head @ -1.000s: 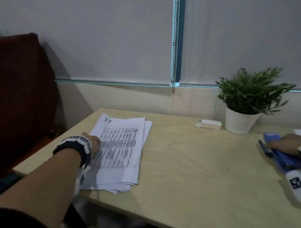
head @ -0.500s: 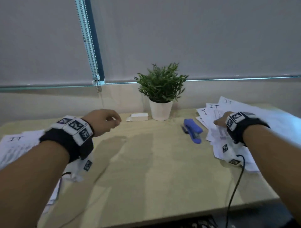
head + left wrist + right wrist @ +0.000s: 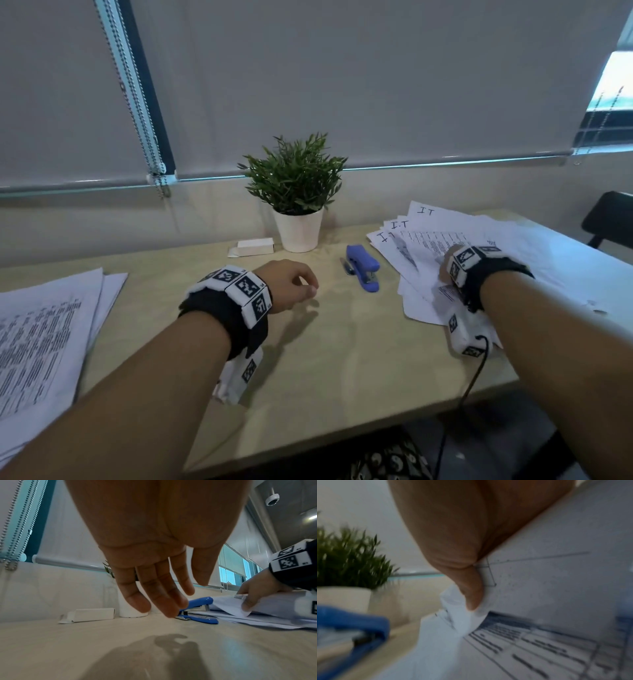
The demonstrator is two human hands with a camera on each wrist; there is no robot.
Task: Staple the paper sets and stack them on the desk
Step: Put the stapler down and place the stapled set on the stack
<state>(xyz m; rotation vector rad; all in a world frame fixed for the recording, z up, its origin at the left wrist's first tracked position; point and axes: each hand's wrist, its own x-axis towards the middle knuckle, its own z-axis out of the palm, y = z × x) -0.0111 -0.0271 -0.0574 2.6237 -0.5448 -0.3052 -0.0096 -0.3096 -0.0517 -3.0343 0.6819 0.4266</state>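
Note:
A blue stapler (image 3: 363,270) lies on the desk in front of the plant. To its right sprawls a loose pile of printed sheets (image 3: 496,236) marked "IT". My right hand (image 3: 445,265) rests on that pile and pinches the lifted corner of a top sheet (image 3: 235,608) between thumb and fingers; the right wrist view shows the thumb (image 3: 471,595) pressed on the curled paper. My left hand (image 3: 306,287) hovers over the bare desk just left of the stapler (image 3: 199,607), fingers relaxed and holding nothing. A neater stack of papers (image 3: 44,329) lies at the far left.
A potted plant (image 3: 298,226) and a small white box (image 3: 255,247) stand at the back by the wall. A dark chair (image 3: 609,219) is beyond the desk's right end. A black cable (image 3: 476,373) hangs over the front edge (image 3: 342,442).
My view swung from the left stack to the right side. My left hand left the left stack and came to the middle. My right hand went from the stapler to the loose pile.

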